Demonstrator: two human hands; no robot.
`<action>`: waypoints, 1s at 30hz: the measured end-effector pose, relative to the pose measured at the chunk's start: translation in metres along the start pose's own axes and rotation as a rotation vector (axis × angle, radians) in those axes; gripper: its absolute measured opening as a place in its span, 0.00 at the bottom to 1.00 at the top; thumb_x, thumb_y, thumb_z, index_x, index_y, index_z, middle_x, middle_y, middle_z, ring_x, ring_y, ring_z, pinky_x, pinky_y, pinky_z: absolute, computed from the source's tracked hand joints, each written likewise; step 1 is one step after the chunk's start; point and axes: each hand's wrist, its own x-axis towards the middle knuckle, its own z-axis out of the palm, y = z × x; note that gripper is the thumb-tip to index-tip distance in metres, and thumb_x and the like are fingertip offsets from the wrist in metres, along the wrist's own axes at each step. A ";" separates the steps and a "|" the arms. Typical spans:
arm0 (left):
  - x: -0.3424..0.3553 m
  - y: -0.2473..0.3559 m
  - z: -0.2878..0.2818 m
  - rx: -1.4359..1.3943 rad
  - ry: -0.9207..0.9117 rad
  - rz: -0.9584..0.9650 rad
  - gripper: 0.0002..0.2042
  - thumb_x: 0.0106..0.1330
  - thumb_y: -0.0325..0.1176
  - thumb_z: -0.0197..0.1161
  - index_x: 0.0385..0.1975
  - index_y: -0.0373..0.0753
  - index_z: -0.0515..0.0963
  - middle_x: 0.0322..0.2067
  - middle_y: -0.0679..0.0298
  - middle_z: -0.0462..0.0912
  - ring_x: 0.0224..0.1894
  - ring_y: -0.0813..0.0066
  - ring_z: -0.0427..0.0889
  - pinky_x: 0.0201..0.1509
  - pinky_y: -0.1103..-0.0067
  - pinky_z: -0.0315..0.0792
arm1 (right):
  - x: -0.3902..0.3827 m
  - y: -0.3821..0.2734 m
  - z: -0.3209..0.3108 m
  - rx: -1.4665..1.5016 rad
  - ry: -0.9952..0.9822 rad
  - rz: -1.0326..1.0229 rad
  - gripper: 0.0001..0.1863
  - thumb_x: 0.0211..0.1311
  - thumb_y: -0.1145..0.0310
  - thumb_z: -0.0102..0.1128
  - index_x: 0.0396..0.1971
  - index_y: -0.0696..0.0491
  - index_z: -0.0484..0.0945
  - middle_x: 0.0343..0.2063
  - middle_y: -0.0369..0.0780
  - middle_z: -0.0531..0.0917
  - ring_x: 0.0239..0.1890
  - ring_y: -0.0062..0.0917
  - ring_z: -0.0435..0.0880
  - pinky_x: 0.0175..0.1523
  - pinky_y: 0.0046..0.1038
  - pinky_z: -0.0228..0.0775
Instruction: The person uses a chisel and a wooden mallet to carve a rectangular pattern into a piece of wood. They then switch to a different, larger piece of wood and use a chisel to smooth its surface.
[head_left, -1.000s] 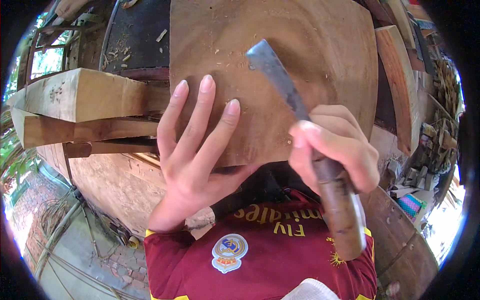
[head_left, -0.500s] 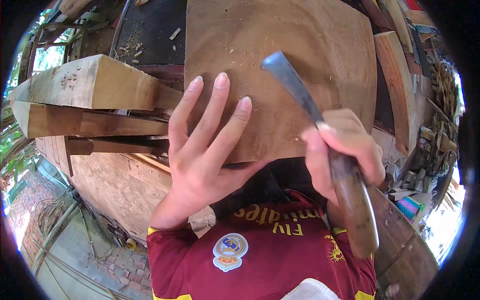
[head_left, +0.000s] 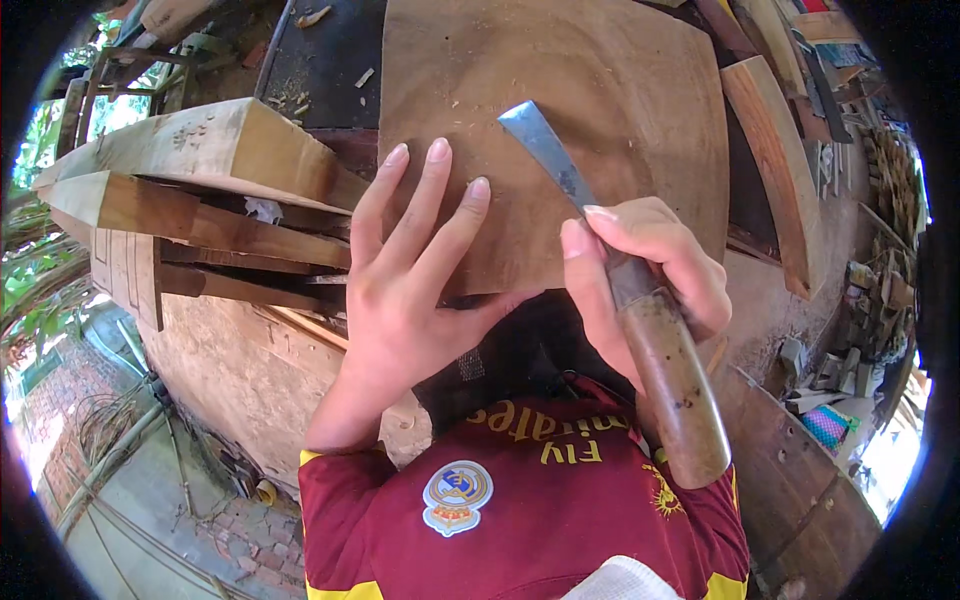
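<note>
A chisel (head_left: 672,375) with a worn wooden handle is gripped in my right hand (head_left: 655,270), thumb and forefinger pinching where the steel blade leaves the handle. Its flared, bright cutting end points up and left above a brown wooden board (head_left: 480,60). Whether the edge touches the board I cannot tell. My left hand (head_left: 405,250) lies with fingers spread on the board's near left part; the thumb stretches along the near edge. A few pale wood crumbs dot the board's surface.
Thick timber pieces (head_left: 190,145) are stacked to the left of the board. A curved wooden plank (head_left: 785,175) lies along its right side. Wood scraps (head_left: 850,370) pile up at the far right. Shavings lie on a dark surface (head_left: 340,35) at the back left.
My right hand and the chisel have moved left and slightly upward over the board. My left hand stays spread on the board. The whole view has shifted a little.
</note>
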 end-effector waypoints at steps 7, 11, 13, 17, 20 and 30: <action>0.000 -0.003 0.003 0.016 0.014 0.015 0.40 0.35 0.43 0.81 0.54 0.37 0.76 0.62 0.49 0.69 0.65 0.46 0.65 0.67 0.60 0.61 | 0.005 -0.001 -0.014 0.051 -0.077 0.194 0.13 0.45 0.81 0.73 0.32 0.58 0.81 0.24 0.39 0.83 0.25 0.20 0.82 0.31 0.19 0.73; 0.005 -0.005 -0.008 0.014 -0.006 -0.046 0.52 0.32 0.48 0.82 0.63 0.37 0.65 0.66 0.42 0.60 0.67 0.45 0.62 0.68 0.60 0.59 | 0.006 -0.008 -0.057 0.106 -0.074 0.373 0.28 0.53 0.63 0.73 0.49 0.65 0.75 0.34 0.46 0.84 0.35 0.25 0.85 0.38 0.20 0.77; 0.002 -0.007 -0.009 -0.017 0.025 -0.088 0.56 0.32 0.49 0.82 0.66 0.35 0.60 0.65 0.42 0.62 0.67 0.47 0.63 0.68 0.62 0.59 | -0.004 -0.002 -0.084 0.498 0.121 0.431 0.25 0.58 0.64 0.68 0.50 0.64 0.73 0.41 0.51 0.83 0.32 0.29 0.85 0.36 0.23 0.79; -0.008 -0.016 -0.004 -0.310 -0.019 -0.258 0.57 0.38 0.47 0.81 0.68 0.31 0.53 0.64 0.41 0.61 0.68 0.47 0.60 0.70 0.62 0.57 | -0.026 0.000 -0.117 0.404 0.336 0.458 0.26 0.65 0.58 0.58 0.51 0.67 0.71 0.46 0.61 0.78 0.33 0.39 0.86 0.34 0.28 0.81; -0.007 -0.016 -0.009 -0.153 -0.017 -0.229 0.51 0.43 0.45 0.79 0.67 0.33 0.57 0.65 0.39 0.60 0.68 0.44 0.59 0.70 0.61 0.56 | -0.052 -0.002 -0.126 0.332 0.385 0.313 0.25 0.64 0.60 0.59 0.49 0.67 0.72 0.46 0.61 0.78 0.31 0.38 0.85 0.33 0.29 0.80; 0.096 -0.001 0.014 0.145 -0.077 0.144 0.33 0.56 0.46 0.69 0.59 0.34 0.70 0.61 0.44 0.69 0.65 0.48 0.65 0.68 0.63 0.59 | -0.053 0.008 -0.086 0.024 0.417 -0.397 0.26 0.57 0.45 0.66 0.32 0.55 0.72 0.30 0.43 0.82 0.34 0.35 0.81 0.39 0.37 0.74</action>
